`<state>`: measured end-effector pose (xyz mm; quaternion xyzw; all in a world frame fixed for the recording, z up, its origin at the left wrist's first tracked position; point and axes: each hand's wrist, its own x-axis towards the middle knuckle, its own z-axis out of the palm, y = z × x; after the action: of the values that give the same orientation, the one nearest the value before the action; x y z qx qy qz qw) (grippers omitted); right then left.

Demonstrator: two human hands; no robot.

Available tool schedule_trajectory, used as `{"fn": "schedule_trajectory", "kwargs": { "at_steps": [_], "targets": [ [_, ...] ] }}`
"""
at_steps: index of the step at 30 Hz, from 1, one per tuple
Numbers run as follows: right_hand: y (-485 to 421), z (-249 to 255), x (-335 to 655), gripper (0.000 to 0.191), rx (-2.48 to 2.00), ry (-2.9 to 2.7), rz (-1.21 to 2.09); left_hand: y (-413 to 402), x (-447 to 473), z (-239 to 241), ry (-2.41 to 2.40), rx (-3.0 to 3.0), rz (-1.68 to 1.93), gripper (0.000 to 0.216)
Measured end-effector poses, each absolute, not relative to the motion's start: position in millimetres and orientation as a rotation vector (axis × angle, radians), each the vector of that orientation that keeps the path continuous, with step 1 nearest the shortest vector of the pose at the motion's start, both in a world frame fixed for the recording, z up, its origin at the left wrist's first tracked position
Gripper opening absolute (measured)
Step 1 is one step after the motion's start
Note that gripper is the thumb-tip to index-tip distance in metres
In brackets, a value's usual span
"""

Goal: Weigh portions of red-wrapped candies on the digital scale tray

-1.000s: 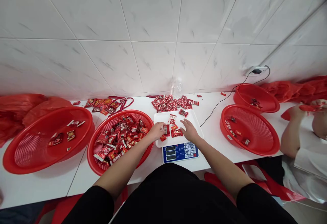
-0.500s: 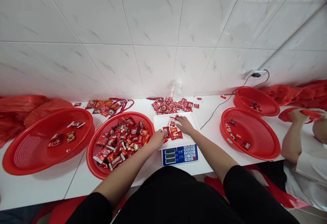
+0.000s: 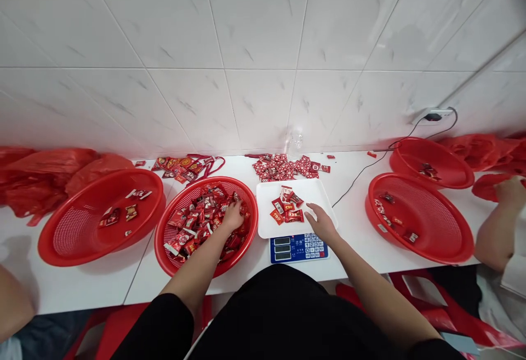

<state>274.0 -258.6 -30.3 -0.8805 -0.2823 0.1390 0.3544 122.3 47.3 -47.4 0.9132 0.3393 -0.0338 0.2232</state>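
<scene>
My left hand (image 3: 233, 217) is down among the red-wrapped candy packets (image 3: 209, 206) in the red perforated basket (image 3: 158, 239). Its fingertips are partly lost among the wrappers, so I cannot see whether they grip one. My right hand (image 3: 321, 223) hovers at the right side of the white weighing tray (image 3: 267, 228), thumb and fingers apart, holding nothing. A small group of red and white packets (image 3: 293, 216) lies on the tray to the left of that hand. Below the tray shows the blue keypad panel of the scale (image 3: 299, 248).
A red basket (image 3: 53, 256) with a few packets stands left; two more (image 3: 468, 250) (image 3: 464, 180) stand right. Along the wall lie packet piles (image 3: 283, 167) (image 3: 181, 168), a clear bottle (image 3: 295, 145) and a cable (image 3: 357, 178). A person's arm (image 3: 497, 234) is at right, another (image 3: 14, 294) at left.
My left hand has left the scale tray and moved left into the basket of packets. My right hand has drawn back to the right, off the packets on the tray. The view has shifted slightly.
</scene>
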Motion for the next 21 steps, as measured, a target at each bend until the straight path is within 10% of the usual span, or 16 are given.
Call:
{"fn": "schedule_trajectory", "kwargs": {
  "at_steps": [21],
  "targets": [
    [-244.8,-23.1,267.5,0.042,-2.207,-0.792,0.389,-23.5,166.1,0.9,0.553,1.992,0.082,0.048]
  ]
}}
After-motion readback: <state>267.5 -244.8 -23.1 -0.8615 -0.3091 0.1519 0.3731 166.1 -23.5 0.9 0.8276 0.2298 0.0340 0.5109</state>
